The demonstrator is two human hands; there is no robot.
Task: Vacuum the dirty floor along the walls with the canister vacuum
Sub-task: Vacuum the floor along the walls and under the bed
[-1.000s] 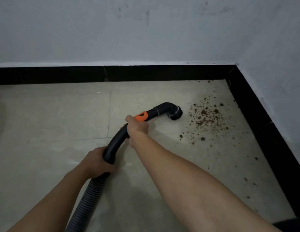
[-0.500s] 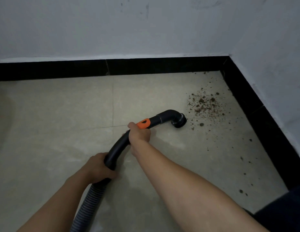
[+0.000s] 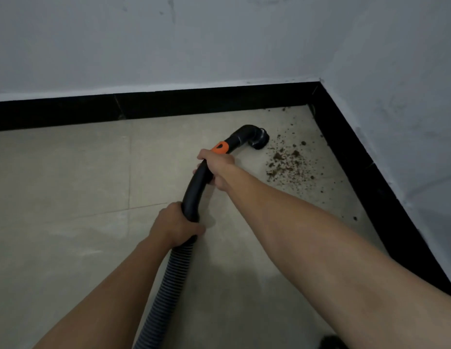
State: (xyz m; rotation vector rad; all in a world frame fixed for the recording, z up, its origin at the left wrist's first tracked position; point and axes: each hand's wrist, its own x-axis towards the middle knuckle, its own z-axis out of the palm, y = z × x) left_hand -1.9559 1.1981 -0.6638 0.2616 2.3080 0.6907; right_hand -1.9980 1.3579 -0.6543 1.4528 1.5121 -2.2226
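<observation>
A black curved vacuum handle (image 3: 197, 187) with an orange band (image 3: 220, 147) runs up to an elbow nozzle (image 3: 257, 139) that sits on the beige tile floor. My right hand (image 3: 218, 167) grips the handle just below the orange band. Lower down, my left hand (image 3: 172, 224) holds the handle where the ribbed grey hose (image 3: 166, 285) joins it. A patch of brown dirt (image 3: 286, 165) lies just right of the nozzle, near the room corner. The canister is out of view.
A black skirting board (image 3: 169, 103) runs along the back wall and along the right wall (image 3: 370, 167), meeting in the corner. Scattered dirt specks (image 3: 354, 218) trail down beside the right skirting. White smudges mark the tiles at left.
The nozzle has moved toward the back wall and now sits at the upper left edge of the dirt patch. Both hands moved along with the handle. The view shifted left.
</observation>
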